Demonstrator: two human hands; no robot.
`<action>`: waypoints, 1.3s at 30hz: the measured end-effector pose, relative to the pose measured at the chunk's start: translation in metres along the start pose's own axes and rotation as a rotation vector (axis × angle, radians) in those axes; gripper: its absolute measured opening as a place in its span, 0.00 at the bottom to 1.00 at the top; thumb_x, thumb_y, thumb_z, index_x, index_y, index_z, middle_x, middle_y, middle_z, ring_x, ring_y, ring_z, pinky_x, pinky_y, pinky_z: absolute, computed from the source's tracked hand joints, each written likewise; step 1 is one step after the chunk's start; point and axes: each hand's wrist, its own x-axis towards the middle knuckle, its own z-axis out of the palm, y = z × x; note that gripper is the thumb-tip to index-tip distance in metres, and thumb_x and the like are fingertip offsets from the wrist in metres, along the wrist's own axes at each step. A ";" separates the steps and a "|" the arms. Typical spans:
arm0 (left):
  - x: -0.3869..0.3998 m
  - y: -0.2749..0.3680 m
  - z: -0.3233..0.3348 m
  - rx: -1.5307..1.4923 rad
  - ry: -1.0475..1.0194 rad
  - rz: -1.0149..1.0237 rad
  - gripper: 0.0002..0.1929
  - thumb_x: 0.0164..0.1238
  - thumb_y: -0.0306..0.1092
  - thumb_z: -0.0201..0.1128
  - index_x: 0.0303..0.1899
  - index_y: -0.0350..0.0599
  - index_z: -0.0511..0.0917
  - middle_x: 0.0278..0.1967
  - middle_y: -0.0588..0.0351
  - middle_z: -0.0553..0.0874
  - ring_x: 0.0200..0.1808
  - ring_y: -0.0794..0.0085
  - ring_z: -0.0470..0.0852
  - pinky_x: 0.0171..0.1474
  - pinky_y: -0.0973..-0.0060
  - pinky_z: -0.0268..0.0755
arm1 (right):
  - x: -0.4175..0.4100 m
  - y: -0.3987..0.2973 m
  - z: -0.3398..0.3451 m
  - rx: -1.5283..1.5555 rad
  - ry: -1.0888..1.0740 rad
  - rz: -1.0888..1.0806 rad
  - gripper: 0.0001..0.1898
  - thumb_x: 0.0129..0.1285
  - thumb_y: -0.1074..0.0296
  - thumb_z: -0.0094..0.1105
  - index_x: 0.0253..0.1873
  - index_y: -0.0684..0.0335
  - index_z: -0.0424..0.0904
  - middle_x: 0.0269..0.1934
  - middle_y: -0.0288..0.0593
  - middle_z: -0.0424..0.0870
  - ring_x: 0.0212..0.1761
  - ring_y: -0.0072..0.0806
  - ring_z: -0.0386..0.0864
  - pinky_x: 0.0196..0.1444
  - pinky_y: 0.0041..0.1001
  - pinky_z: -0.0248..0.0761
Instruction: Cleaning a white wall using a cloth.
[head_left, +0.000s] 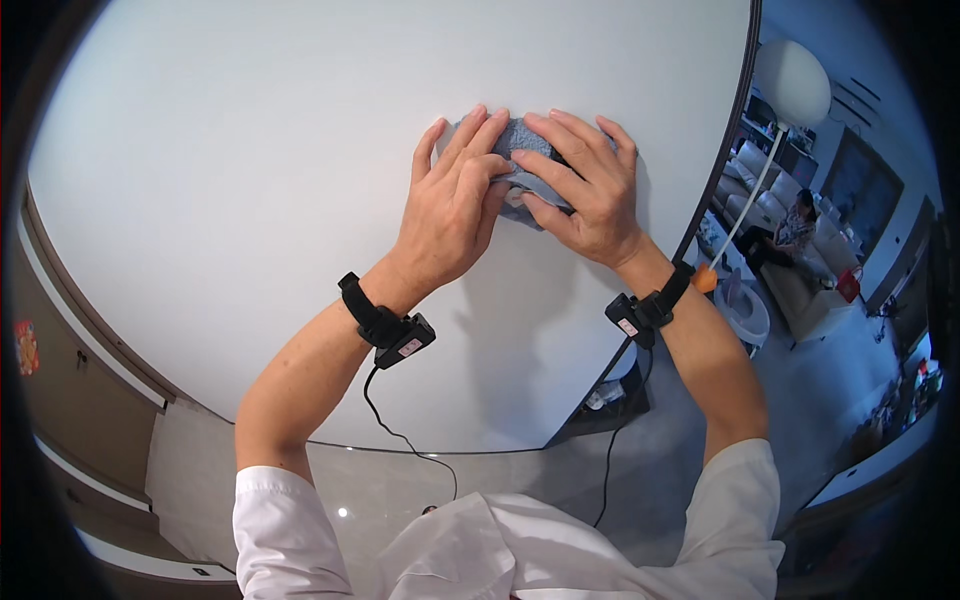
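A blue-grey cloth (523, 136), towel-like in texture and bunched or folded, lies against a large smooth white panel (262, 172). My left hand (454, 199) covers the cloth's left part, its fingers spread and pointing up the panel. On the other side, my right hand (589, 180) has its fingers over the cloth and its thumb tucked at the lower fold. A small white patch, perhaps a tag (514, 196), shows between the two thumbs. Both palms hide much of the cloth.
Black wrist straps with small boxes (405, 341) trail cables. A dark edge (724, 142) bounds the panel at right. Beyond it stand a white floor lamp (793, 82), a baby seat (741, 307) and a sofa (814, 311) with a seated person (791, 232). Brown doors (90, 390) line the left.
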 end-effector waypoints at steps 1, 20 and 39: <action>0.000 0.000 0.000 -0.004 0.003 -0.007 0.09 0.72 0.20 0.60 0.49 0.42 0.74 0.71 0.38 0.78 0.76 0.47 0.72 0.78 0.44 0.52 | 0.000 -0.001 0.000 -0.013 -0.009 0.006 0.20 0.54 0.56 0.76 0.53 0.47 0.88 0.66 0.34 0.84 0.70 0.32 0.76 0.74 0.46 0.56; 0.006 0.000 -0.010 -0.017 0.054 0.074 0.15 0.59 0.19 0.67 0.48 0.42 0.78 0.65 0.43 0.84 0.72 0.46 0.78 0.76 0.41 0.55 | 0.009 -0.008 0.006 -0.014 0.005 0.083 0.23 0.52 0.63 0.77 0.55 0.49 0.84 0.65 0.33 0.83 0.70 0.31 0.75 0.73 0.47 0.54; -0.037 -0.014 -0.002 0.083 -0.041 0.275 0.11 0.54 0.15 0.65 0.40 0.35 0.85 0.57 0.45 0.86 0.62 0.48 0.83 0.68 0.47 0.72 | -0.024 -0.014 0.020 -0.264 0.136 -0.259 0.13 0.69 0.65 0.61 0.56 0.53 0.87 0.67 0.39 0.83 0.70 0.33 0.78 0.76 0.46 0.60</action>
